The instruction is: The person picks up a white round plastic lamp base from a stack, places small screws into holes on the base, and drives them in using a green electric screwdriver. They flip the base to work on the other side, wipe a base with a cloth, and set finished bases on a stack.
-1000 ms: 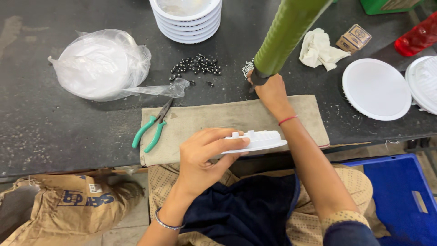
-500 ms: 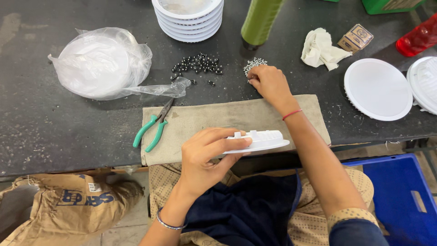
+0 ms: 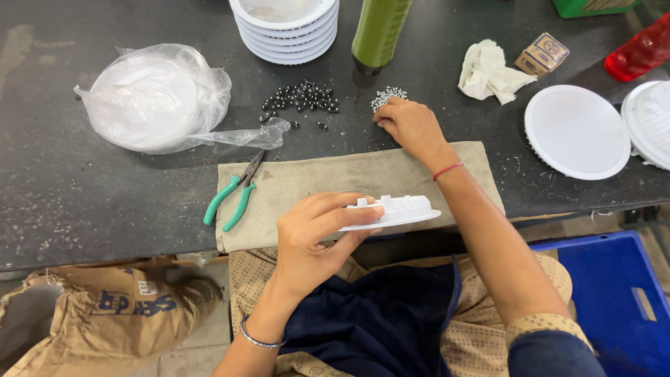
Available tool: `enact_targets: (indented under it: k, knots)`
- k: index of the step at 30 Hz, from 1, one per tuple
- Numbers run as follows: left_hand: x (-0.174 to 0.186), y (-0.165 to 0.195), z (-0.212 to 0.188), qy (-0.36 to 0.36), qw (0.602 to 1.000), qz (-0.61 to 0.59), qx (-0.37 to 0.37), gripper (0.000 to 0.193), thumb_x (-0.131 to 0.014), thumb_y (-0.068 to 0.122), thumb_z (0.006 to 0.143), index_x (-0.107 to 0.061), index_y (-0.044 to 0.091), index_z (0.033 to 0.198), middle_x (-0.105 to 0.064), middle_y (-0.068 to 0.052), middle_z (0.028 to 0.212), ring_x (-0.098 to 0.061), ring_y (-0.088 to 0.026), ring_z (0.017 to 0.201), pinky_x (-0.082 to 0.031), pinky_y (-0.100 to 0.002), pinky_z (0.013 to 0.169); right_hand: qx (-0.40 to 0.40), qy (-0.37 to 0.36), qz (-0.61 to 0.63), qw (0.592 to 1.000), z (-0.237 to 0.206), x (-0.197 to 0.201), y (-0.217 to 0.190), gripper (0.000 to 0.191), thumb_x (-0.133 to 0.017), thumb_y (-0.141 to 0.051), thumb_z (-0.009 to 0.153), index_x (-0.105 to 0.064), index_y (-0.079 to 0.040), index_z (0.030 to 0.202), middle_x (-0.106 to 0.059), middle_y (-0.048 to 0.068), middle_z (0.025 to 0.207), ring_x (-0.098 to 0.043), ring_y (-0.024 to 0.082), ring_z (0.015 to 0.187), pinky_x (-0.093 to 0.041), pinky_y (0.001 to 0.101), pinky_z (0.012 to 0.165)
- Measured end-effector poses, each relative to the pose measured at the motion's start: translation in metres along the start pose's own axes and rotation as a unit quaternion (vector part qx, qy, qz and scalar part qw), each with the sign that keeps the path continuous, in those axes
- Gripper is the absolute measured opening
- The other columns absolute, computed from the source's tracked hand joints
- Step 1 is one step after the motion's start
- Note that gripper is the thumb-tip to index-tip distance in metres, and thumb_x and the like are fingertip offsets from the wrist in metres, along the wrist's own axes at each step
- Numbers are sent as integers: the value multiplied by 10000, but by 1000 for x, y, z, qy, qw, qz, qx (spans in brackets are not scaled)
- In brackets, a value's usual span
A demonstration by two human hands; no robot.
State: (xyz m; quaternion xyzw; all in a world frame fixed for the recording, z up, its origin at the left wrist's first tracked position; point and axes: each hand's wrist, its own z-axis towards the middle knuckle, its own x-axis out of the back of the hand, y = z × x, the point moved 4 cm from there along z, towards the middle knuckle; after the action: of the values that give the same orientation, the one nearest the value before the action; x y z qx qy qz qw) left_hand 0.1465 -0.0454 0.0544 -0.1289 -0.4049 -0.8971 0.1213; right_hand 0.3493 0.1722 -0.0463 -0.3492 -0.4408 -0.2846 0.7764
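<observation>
Tan box (image 3: 542, 53) by white rag (image 3: 490, 70).

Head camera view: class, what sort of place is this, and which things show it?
Probably a small assembly workbench: stacked white housings, piles of small silver screws and black parts, green-handled pliers on a cloth mat.

Pliers (image 3: 234, 195) on cloth's (image 3: 391, 174) left edge, beads (image 3: 301, 98) behind it, probably screws (image 3: 386, 98) right of beads
</observation>
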Motion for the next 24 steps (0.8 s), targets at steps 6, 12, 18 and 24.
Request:
enact_targets:
  k: [6, 12, 18, 24]
  knots:
    - [1, 1, 0, -9, 1000, 9, -10, 365, -836, 42, 729, -770, 156, 1069, -769, -44, 1100, -751, -236, 1015, -569, -342, 878, -75, 23, 182, 980, -23, 67, -34, 146, -766, -106, 902, -764, -48, 1036, -762, 79, 926, -716, 145, 777, -557, 278, 719]
    - [-1, 2, -9, -16, 1000, 12, -11, 463, -839, 40, 735, -712, 119, 1173, -763, -37, 1137, -738, -246, 1057, -566, -359, 923, 11, 7, 163, 987, -83, 170, -122, 167, -738, -51, 898, -752, -42, 1064, -759, 55, 1034, -750, 150, 884, -601, 267, 786]
    - [-6, 4, -14, -28, 999, 22, -6, 534, -842, 41, 705, -684, 109, 1211, -757, -32, 1153, -736, -243, 1081, -564, -359, 934, 148, -136, 79, 976, -90, 197, -186, 311, -731, -28, 758, -701, -55, 1066, -737, 56, 987, -735, 254, 825, -579, 330, 649]
    - [-5, 2, -13, -26, 1000, 12, 4, 545, -854, 48, 722, -667, 97, 1232, -762, -43, 1126, -746, -226, 1038, -562, -345, 897, 179, -203, 21, 963, -78, 196, -201, 424, -698, -19, 678, -693, -61, 1099, -716, 71, 956, -715, 294, 804, -563, 375, 619]
